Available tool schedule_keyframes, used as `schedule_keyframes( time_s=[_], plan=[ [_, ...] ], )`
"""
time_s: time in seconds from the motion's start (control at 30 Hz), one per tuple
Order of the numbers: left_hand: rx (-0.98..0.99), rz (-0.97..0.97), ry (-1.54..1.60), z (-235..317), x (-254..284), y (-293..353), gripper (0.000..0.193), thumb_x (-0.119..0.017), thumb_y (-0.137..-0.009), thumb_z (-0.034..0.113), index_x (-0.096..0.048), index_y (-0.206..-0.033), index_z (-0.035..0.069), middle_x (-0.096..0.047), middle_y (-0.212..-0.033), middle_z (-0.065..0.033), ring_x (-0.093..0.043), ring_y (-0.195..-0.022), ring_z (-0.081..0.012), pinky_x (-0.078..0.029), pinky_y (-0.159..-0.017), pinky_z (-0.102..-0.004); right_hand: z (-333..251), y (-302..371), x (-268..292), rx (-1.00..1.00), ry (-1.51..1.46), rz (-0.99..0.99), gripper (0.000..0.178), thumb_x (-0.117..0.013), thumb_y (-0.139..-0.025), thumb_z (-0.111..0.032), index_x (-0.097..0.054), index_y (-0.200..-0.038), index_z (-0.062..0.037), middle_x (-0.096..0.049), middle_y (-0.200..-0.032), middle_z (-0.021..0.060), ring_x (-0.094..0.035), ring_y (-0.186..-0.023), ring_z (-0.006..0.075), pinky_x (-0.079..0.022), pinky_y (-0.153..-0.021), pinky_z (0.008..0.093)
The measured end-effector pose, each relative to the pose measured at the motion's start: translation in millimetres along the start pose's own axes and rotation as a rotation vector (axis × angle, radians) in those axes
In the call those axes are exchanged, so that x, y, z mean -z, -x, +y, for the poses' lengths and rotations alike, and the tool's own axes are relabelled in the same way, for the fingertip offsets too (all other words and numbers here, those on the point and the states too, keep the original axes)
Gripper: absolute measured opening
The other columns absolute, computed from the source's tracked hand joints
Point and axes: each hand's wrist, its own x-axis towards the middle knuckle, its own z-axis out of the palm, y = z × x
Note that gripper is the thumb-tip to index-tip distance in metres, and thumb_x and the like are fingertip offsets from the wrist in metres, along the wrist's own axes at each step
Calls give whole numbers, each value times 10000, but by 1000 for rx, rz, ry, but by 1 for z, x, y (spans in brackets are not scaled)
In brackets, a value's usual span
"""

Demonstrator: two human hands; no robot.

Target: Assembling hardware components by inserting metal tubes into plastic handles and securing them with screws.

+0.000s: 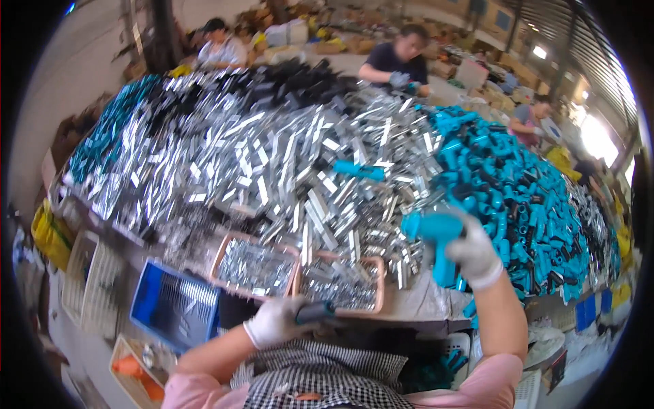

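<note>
My right hand (475, 253), in a white glove, grips a teal pistol-shaped plastic housing (436, 228) raised over the table's front. The housing looks slightly blurred. Low in front of my body, my gloved left hand (281, 323) is closed around a dark grey tube-shaped piece (315, 312) with a teal end. Beside the right hand spreads a big heap of teal plastic housings (524, 198). Beyond both hands lies a wide pile of shiny silver metal strips (286, 163), with a single teal piece (359, 170) on top.
Two pinkish trays of small metal parts (255, 266) sit at the table's front edge. A blue crate (174, 303) and a cream basket (92, 283) stand at the left. Black parts (272, 88) are heaped at the back. Co-workers (402, 58) are across the table.
</note>
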Motion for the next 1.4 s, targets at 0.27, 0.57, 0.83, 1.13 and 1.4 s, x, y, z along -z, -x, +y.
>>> schedule_keyframes(
  time_s=[0.27, 0.57, 0.83, 1.13, 1.4],
  plan=[
    [-281, -29, -303, -5, 30, 41, 382, -757, -746, 288, -586, -1012, 74, -638, -821, -132, -675, -711, -318, -527, -598, -431, 43, 70, -109, -531, 5, -185, 526, -723, -777, -111, -548, -1239, 68, -664, -866, 113, -667, -711, 184, -548, -672, 317],
    [-266, 40, -256, 4, 35, 86, 375, -765, -693, 217, -581, -991, 82, -622, -796, -101, -660, -725, -302, -526, -633, -420, 45, 92, -137, -458, 198, -144, 479, -734, -735, -129, -635, -1179, 21, -689, -1006, 84, -663, -893, 162, -525, -830, 300],
    [-303, -14, -463, 1, 30, 92, 306, -698, -767, 213, -556, -990, 60, -627, -796, -117, -682, -745, -294, -543, -619, -417, 45, 109, -155, -150, 536, -240, 496, -798, -664, -154, -680, -1124, -11, -702, -995, 123, -683, -869, 230, -529, -814, 304],
    [115, -1166, 683, -15, 9, 72, 449, -855, -742, 224, -636, -1055, -13, -647, -801, -57, -619, -764, -166, -515, -676, -347, 60, 99, -173, 1083, 1221, -697, 291, -661, -750, -201, -682, -1039, -166, -568, -815, 20, -580, -727, 178, -542, -790, 394],
    [-240, -533, 74, -3, 13, 93, 380, -790, -732, 345, -663, -965, 73, -675, -792, -176, -667, -796, -382, -525, -700, -472, 77, 115, -173, 718, 1123, -642, 380, -700, -730, -185, -681, -1107, -135, -621, -840, 43, -621, -692, 245, -500, -613, 381]
  ],
)
